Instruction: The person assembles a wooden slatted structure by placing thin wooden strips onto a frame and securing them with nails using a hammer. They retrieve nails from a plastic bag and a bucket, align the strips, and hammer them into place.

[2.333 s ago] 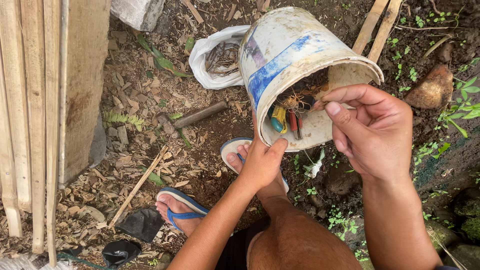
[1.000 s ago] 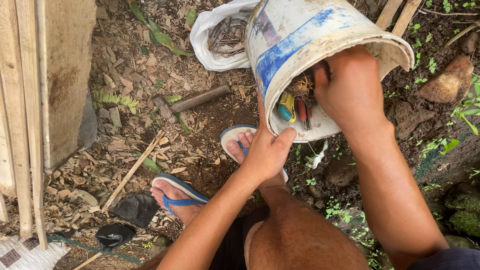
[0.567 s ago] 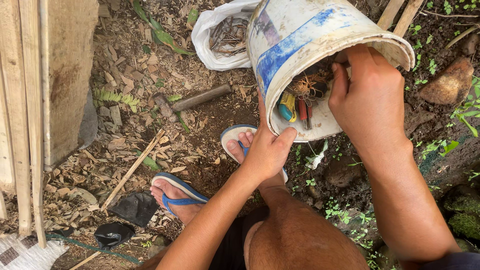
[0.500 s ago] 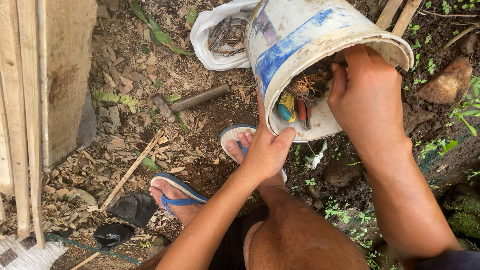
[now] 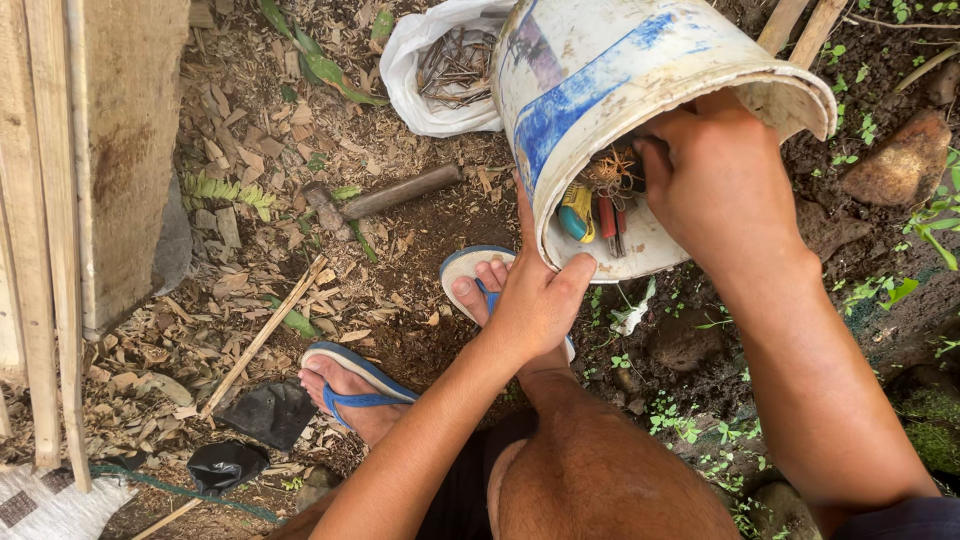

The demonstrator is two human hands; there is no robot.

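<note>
A worn white bucket (image 5: 600,75) with a blue band is tilted toward me above my feet. My left hand (image 5: 535,295) grips its lower rim and holds it up. My right hand (image 5: 715,190) reaches into the bucket's mouth, fingers curled among the contents; whether it holds anything there is hidden. Inside lie hand tools (image 5: 595,210) with yellow and red handles and a tangle of rusty wire. My feet in blue sandals (image 5: 355,385) stand on the leaf-covered soil below.
A white plastic bag of rusty nails (image 5: 445,70) lies behind the bucket. A hammer (image 5: 385,197) rests on dry leaves. Wooden planks (image 5: 95,180) stand at the left. A stone (image 5: 900,160) and small green plants sit at the right; black scraps (image 5: 265,415) lie near my foot.
My right hand, earlier at the bucket's rim, went inside the bucket and has shifted a little among the contents. My left hand has kept its hold on the rim.
</note>
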